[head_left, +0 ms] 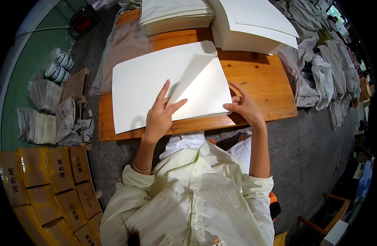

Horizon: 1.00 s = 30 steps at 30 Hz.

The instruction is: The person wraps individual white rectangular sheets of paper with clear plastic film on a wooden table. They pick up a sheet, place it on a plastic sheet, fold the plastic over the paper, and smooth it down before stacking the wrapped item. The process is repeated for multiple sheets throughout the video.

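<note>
Large white paper sheets lie in a thin, slightly skewed stack on the wooden table before me. The top sheet bows upward on its right side, with a soft shadow across it. My left hand is over the near edge of the paper, index finger and thumb spread apart, gripping nothing. At the near right corner, my right hand has its thumb on top of the paper and its curled fingers against the edge. Its index finger points away from the sheets. How many sheets it pinches is hidden.
Behind the sheets stand a thick paper stack and a taller white stack. Clear plastic film covers the table's left side. Taped cardboard boxes, wrapped bundles and tubs are at left. Grey-white sacks lie at right.
</note>
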Motion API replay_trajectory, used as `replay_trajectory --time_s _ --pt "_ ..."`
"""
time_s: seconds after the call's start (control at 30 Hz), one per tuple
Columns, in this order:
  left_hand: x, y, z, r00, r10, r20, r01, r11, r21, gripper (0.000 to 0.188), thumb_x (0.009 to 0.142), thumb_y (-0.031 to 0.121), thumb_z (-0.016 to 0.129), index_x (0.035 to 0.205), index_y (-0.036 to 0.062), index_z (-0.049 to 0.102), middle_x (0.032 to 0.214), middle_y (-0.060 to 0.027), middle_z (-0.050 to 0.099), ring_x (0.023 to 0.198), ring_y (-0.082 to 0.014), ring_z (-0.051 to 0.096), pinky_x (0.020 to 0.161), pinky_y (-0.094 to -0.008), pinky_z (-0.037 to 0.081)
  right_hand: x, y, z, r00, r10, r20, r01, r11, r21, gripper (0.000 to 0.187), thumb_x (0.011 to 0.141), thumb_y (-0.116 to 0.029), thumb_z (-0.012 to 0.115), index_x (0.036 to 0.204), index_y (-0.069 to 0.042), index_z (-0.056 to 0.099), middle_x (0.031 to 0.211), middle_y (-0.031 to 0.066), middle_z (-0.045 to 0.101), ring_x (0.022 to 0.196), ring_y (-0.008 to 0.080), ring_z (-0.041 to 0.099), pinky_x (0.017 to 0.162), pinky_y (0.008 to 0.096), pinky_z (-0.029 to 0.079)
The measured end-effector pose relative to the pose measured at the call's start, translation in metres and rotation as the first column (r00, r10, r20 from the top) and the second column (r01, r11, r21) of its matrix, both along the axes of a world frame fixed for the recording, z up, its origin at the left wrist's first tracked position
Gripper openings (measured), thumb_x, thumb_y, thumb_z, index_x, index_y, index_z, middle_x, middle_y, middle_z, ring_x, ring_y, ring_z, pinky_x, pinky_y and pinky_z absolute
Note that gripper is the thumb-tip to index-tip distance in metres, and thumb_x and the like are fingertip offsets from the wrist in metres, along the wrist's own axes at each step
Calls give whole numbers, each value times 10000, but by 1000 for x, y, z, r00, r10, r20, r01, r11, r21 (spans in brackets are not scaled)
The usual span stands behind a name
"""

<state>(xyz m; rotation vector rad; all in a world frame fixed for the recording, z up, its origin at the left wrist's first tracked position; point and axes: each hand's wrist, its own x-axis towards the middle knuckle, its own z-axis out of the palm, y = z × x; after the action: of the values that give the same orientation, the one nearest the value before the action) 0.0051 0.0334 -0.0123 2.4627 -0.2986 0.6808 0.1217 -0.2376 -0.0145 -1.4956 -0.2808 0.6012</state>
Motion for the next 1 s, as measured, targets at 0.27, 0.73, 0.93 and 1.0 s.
replay_trajectory --time_s 0.27,0.73,0.93,1.0 --pt "0 -6 3 1000 19 -9 -20 996 -90 456 810 -46 574 1197 188 627 1448 -180 330 999 -270 639 788 -334 550 -7 10 10 997 -71 22 72 996 -51 826 720 -60 778 1405 -14 320 712 2 588 643 72 546 616 194 444" --pt "0 -6 6 1000 -8 -23 7 1000 -28 471 821 -62 563 1216 190 616 1450 -180 334 1033 -293 629 796 -317 548 -8 12 11 997 -57 42 60 996 -72 788 729 -17 757 1393 1 332 735 16 610 666 68 554 624 210 459" --pt "2 2 -9 992 45 118 -54 996 75 505 797 -65 558 1205 225 624 1443 -183 347 1001 -251 649 690 -300 561 -4 2 13 1000 14 -24 -13 1000 22 776 743 -8 741 1398 -3 325 749 19 615 675 64 549 622 215 468" --pt "3 0 1 987 34 154 -68 972 223 511 794 -68 557 1206 227 623 1445 -191 341 999 -252 650 691 -292 561 -3 4 9 1000 -9 -7 9 1000 -15 779 744 -12 742 1400 0 321 737 16 613 673 62 547 620 207 461"
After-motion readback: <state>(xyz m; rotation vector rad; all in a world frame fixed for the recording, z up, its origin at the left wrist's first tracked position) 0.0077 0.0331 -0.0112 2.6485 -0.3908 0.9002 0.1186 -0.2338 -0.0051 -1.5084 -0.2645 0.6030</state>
